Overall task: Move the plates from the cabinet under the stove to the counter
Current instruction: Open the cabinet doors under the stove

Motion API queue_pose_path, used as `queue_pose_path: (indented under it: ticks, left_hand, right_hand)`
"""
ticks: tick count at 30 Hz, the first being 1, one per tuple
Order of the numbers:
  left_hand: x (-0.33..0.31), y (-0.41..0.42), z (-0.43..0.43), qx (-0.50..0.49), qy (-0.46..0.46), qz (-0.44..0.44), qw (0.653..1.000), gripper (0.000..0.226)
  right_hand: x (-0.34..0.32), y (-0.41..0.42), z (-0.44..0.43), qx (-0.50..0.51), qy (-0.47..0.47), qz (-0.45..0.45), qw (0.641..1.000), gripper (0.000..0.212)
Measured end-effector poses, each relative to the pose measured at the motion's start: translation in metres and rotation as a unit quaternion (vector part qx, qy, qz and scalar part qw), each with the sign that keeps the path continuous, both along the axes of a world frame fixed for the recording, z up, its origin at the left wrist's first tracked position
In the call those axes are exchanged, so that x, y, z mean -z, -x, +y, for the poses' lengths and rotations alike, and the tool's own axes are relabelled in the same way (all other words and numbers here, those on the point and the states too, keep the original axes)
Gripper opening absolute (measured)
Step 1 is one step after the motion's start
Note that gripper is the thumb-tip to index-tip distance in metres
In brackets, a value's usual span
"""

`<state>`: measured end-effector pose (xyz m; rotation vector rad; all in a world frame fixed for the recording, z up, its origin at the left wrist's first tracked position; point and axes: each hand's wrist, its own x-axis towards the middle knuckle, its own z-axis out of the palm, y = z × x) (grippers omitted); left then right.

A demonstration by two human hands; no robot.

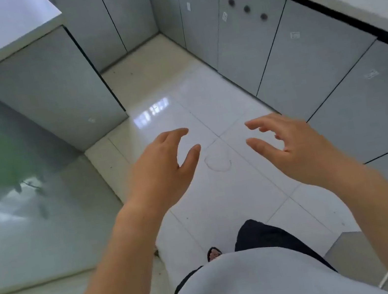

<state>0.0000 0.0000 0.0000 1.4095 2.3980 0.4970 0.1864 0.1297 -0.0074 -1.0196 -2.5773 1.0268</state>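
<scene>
Above the floor [207, 108], left hand [163, 170] and right hand [299, 149] spread wide, each grip empty

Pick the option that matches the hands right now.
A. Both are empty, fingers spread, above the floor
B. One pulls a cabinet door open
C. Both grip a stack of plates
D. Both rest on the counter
A: the left hand and right hand hold nothing, fingers apart, over the white tiled floor.
</scene>
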Motion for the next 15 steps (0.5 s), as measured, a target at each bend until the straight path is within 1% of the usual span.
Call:
queue_pose_path:
  ticks: [2,6,11,15]
  left_hand:
    - [0.000,0.012,0.020,-0.005,0.005,-0.024,1.000,0.047]
    - [0.007,0.050,0.080,0.011,-0.005,-0.015,1.000,0.045]
    - [0.015,0.108,0.171,0.013,-0.009,-0.004,1.000,0.042]
    - [0.009,0.152,0.246,-0.003,-0.009,-0.001,1.000,0.040]
  right_hand:
    - [0.003,0.018,0.019,-0.002,0.006,-0.022,1.000,0.046]
    - [0.012,0.064,0.076,-0.011,0.006,-0.026,1.000,0.044]
    - [0.025,0.118,0.172,-0.011,0.010,-0.013,1.000,0.042]
    - [0.016,0.161,0.255,-0.015,0.008,-0.014,1.000,0.042]
